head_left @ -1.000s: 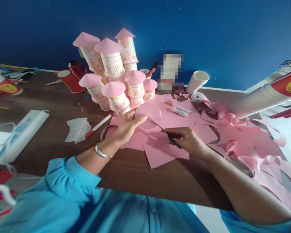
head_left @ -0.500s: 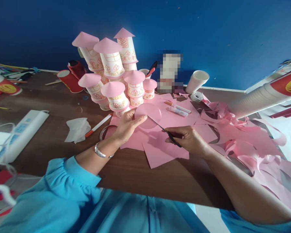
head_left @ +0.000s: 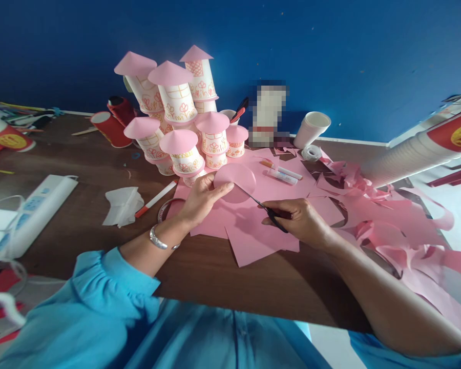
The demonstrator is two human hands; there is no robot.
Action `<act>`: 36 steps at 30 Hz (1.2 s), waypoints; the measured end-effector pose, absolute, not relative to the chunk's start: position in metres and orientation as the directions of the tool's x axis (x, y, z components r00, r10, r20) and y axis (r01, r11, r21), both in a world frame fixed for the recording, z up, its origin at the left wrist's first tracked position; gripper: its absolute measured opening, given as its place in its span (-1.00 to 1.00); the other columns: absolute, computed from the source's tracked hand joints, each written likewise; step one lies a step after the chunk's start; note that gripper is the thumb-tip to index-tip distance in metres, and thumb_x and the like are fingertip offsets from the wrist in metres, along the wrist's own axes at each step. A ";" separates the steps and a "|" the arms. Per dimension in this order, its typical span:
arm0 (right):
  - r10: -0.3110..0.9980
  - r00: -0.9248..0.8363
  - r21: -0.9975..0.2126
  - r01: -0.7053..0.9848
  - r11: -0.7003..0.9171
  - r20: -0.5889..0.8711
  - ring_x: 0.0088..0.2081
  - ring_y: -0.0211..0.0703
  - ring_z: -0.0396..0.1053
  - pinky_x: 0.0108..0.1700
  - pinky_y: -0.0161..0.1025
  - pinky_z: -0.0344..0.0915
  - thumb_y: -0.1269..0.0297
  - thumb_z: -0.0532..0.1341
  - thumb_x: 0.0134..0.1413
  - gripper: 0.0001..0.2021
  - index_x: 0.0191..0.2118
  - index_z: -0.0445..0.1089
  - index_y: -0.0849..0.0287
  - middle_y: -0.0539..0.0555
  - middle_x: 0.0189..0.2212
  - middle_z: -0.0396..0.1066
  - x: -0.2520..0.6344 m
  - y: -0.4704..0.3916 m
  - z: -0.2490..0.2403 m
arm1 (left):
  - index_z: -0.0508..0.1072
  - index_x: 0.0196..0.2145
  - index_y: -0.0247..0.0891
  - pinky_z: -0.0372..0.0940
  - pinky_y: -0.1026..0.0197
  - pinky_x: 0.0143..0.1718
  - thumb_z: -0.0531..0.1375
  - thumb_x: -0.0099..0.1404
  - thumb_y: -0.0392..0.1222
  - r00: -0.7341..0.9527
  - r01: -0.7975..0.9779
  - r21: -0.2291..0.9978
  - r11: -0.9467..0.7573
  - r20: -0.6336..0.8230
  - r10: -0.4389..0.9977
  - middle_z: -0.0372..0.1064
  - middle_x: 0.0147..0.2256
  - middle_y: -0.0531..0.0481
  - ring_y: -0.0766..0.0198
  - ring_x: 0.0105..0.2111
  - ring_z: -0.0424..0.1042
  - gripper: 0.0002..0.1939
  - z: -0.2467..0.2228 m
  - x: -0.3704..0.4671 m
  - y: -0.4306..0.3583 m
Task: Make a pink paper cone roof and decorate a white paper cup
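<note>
Two bare hands are working over pink sheets (head_left: 253, 246) on a brown table (head_left: 200, 277). The left hand (head_left: 205, 200) is pinching a pink disc (head_left: 234, 174) by its near left edge, thumb on top, and is holding it above the sheets, in front of the cup towers (head_left: 179, 141). The right hand (head_left: 292, 218) is gripping black scissors (head_left: 276, 221), fingers curled around the handles, and their blades are reaching up and left to the disc. Two pens (head_left: 286, 171) are lying on the sheets beyond the scissors. Pink scraps (head_left: 392, 210) are spreading to the right. A white tissue (head_left: 123, 205) and a red-and-white marker (head_left: 157, 198) are lying left of the left hand.
</note>
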State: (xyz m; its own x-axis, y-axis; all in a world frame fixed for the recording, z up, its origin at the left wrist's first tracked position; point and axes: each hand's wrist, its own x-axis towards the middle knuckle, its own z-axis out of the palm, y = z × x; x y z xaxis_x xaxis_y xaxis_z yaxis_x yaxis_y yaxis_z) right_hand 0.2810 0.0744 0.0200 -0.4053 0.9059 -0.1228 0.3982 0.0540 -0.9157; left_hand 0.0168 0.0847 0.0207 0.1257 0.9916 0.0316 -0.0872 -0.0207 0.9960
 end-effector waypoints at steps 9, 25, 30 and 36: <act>0.905 -0.403 -0.925 0.379 0.029 -0.137 -0.29 0.01 0.65 -0.24 -0.22 0.53 0.06 0.39 -0.03 -0.59 -0.08 0.69 0.14 0.07 -0.35 0.65 0.277 0.074 0.022 | 0.67 -0.19 -0.26 0.45 0.11 -0.10 0.43 0.24 0.02 0.136 -0.125 0.992 -0.025 0.042 0.990 0.64 -0.27 -0.06 0.11 -0.18 0.57 -0.69 0.019 0.016 0.086; 0.896 -0.422 -0.918 0.395 0.041 -0.142 -0.32 -0.05 0.64 -0.29 -0.28 0.48 0.09 0.39 0.02 -0.61 -0.04 0.68 0.13 0.06 -0.37 0.66 0.280 0.073 0.020 | 0.64 -0.26 -0.25 0.41 0.14 -0.14 0.43 0.23 -0.01 0.146 -0.163 0.987 0.014 0.010 0.989 0.65 -0.25 -0.05 0.15 -0.22 0.55 -0.75 0.020 0.015 0.086; 0.897 -0.424 -0.916 0.397 0.060 -0.125 -0.34 -0.05 0.63 -0.34 -0.29 0.46 0.07 0.42 0.01 -0.62 -0.06 0.68 0.12 0.06 -0.38 0.66 0.281 0.074 0.021 | 0.64 -0.27 -0.24 0.41 0.14 -0.13 0.44 0.22 -0.04 0.159 -0.192 0.980 0.051 -0.020 0.987 0.64 -0.28 -0.03 0.14 -0.22 0.56 -0.77 0.021 0.016 0.085; 0.900 -0.420 -0.891 0.444 0.093 -0.115 -0.44 -0.15 0.54 -0.41 -0.32 0.37 0.07 0.42 0.01 -0.61 -0.06 0.68 0.13 0.04 -0.42 0.65 0.281 0.075 0.023 | 0.63 -0.30 -0.23 0.41 0.20 -0.21 0.43 0.23 -0.06 0.188 -0.245 0.964 0.102 -0.055 0.981 0.62 -0.33 -0.01 0.21 -0.28 0.55 -0.80 0.020 0.016 0.085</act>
State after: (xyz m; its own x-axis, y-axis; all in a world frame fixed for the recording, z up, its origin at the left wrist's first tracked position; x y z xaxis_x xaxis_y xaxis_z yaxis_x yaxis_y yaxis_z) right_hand 0.2813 0.0752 0.0229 -0.4200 0.9002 -0.1152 0.4439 0.0931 -0.8912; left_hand 0.0160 0.0850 0.0202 0.1883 0.9805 -0.0555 -0.2453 0.1016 0.9641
